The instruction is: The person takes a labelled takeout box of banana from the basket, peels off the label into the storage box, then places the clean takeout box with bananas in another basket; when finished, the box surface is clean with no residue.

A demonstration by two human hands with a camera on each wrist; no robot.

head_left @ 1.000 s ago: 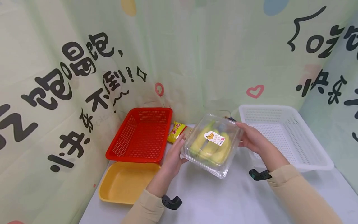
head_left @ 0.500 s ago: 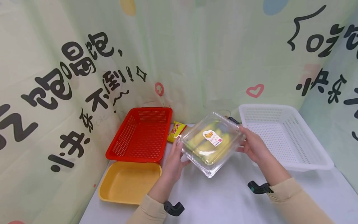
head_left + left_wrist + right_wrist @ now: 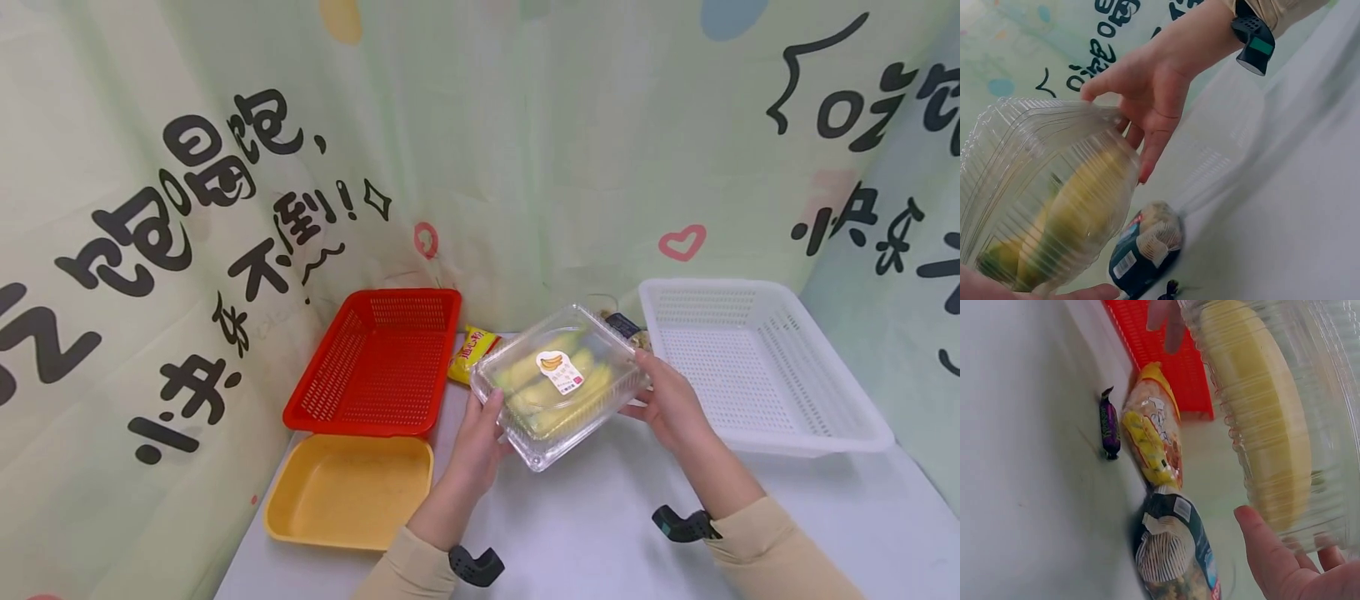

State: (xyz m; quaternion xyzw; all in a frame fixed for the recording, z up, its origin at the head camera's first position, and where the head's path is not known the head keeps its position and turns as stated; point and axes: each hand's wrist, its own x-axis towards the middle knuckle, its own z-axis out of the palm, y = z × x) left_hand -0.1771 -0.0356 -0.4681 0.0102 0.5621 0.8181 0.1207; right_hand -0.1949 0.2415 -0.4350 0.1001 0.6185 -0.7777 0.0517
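Both hands hold a clear plastic clamshell box of bananas tilted above the table. A white sticker with a banana picture is on its lid. My left hand grips the near left end, thumb at the lid's edge. Gripping the opposite end is my right hand. In the left wrist view, the yellow bananas show through the ribbed side, and the right hand has its thumb on the rim. The right wrist view catches the right hand's fingers at the box's end.
A red basket and a yellow tray stand left, a white basket right. Behind the box lie a yellow bag and a dark-labelled packet. A small purple-wrapped piece lies near them.
Both hands have turned the banana box so its near corner swings left, and shifted it slightly left. More of the dark-labelled packet behind it shows.
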